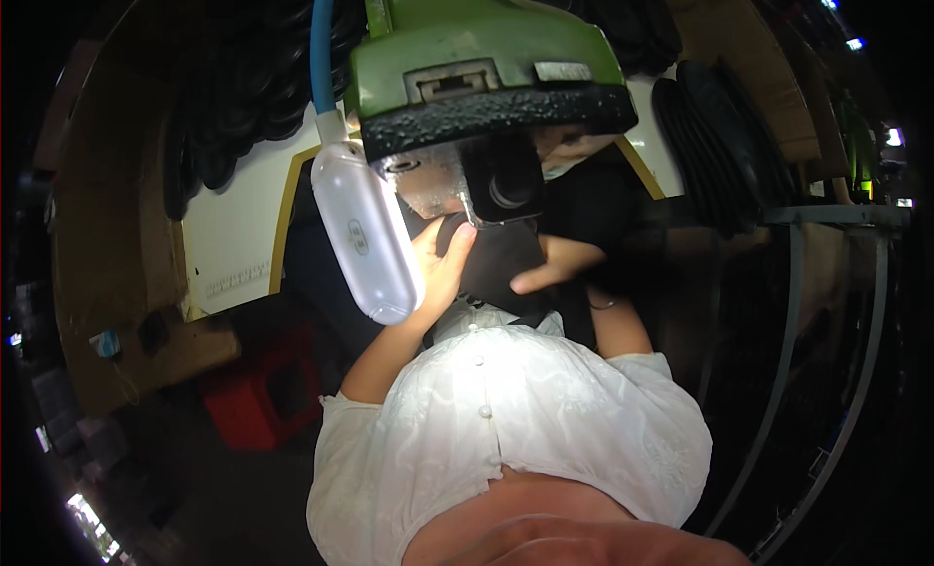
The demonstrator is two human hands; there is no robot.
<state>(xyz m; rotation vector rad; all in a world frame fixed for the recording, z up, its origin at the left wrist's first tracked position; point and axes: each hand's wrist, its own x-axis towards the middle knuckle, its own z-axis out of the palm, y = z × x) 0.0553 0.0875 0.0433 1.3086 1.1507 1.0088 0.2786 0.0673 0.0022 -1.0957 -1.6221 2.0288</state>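
Note:
A dark, flat piece of material [498, 266], too dark for me to tell its kind, lies between my hands below the head of a green machine [486, 50]. My left hand [443, 266] is closed on its left edge, with the thumb on top, close to the machine's metal foot [477, 216]. From the right, my right hand [559, 261] grips the same piece, its thumb pointing left across the surface. The fingers of both hands are partly hidden beneath the piece. The machine head covers the far end of the piece.
A lit, pale oblong lamp [365, 235] hangs on a blue stem just left of my left hand. Black curved pieces are heaped at the left [243, 128] and right [725, 138] on the white table [233, 245]. A red stool [258, 401] and a metal rack [837, 216] stand nearby.

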